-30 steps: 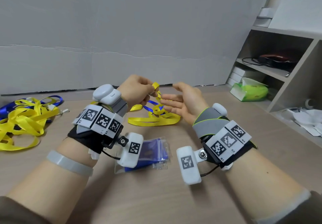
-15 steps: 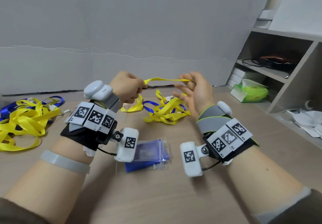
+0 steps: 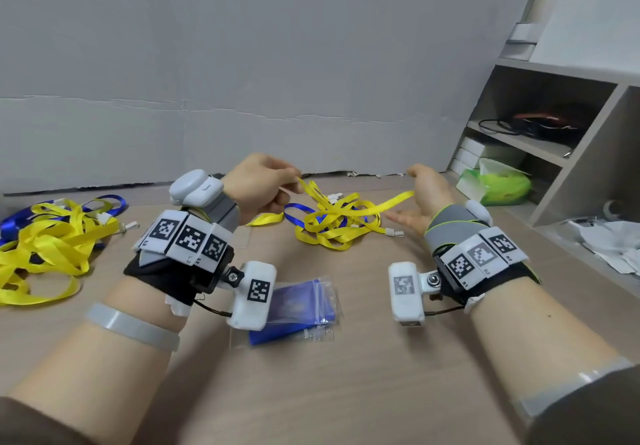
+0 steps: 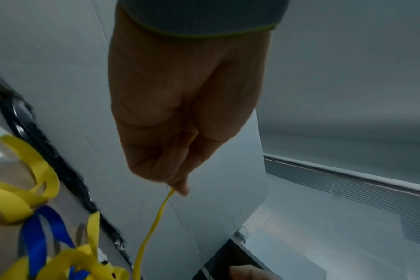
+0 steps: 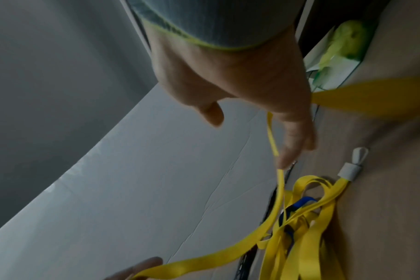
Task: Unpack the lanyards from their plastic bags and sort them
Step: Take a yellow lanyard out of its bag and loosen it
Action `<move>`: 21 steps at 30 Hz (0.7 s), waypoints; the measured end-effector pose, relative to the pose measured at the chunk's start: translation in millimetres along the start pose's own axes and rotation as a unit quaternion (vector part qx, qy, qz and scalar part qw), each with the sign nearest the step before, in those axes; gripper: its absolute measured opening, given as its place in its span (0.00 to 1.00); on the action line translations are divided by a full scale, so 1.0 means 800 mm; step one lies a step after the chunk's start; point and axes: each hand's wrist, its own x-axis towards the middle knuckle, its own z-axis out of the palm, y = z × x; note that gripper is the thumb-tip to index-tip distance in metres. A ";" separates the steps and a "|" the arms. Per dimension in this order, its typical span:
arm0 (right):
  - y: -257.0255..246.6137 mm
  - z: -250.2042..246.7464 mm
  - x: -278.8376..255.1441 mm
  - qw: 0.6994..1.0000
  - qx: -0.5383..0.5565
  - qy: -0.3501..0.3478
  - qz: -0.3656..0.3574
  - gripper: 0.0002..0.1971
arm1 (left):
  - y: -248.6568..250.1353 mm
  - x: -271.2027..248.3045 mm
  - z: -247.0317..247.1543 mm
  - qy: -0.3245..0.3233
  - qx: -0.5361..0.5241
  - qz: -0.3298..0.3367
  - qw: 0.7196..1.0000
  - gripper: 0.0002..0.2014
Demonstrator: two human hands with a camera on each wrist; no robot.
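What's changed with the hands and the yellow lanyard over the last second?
The hands moved apart: the right hand, earlier empty, now has the yellow lanyard against its loosely extended fingers, drawn rightward. The left hand still pinches its other end. The bagged blue lanyard and left pile stayed.

A pale wooden counter [image 3: 363, 392] runs back to a grey wall panel [image 3: 277, 63] marked by a thin horizontal crack. At the right stands a grey shelving unit [image 3: 585, 181]. Its upper compartment holds a dark object with black cables [image 3: 533, 125]; below, white boxes [image 3: 485, 153] sit stacked behind a green tissue pack [image 3: 498, 184] with a sheet poking from its top. Crumpled white paper [image 3: 609, 243] lies on the counter's right edge, beside the shelving.
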 end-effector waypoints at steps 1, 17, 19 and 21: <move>0.002 -0.003 0.001 0.999 -0.031 -0.009 0.014 0.14 | -0.001 -0.002 0.004 -0.019 0.009 -0.003 1.000 0.06; 0.007 0.014 -0.051 0.941 -0.220 -0.252 0.048 0.14 | -0.006 -0.003 0.012 -0.097 0.086 0.050 0.990 0.10; 0.016 0.026 -0.063 0.934 -0.215 -0.285 0.033 0.18 | -0.005 -0.005 0.014 -0.094 0.094 0.064 0.989 0.10; 0.025 0.036 -0.068 0.946 -0.171 -0.276 0.007 0.19 | -0.002 -0.007 0.016 -0.080 0.105 0.088 0.987 0.10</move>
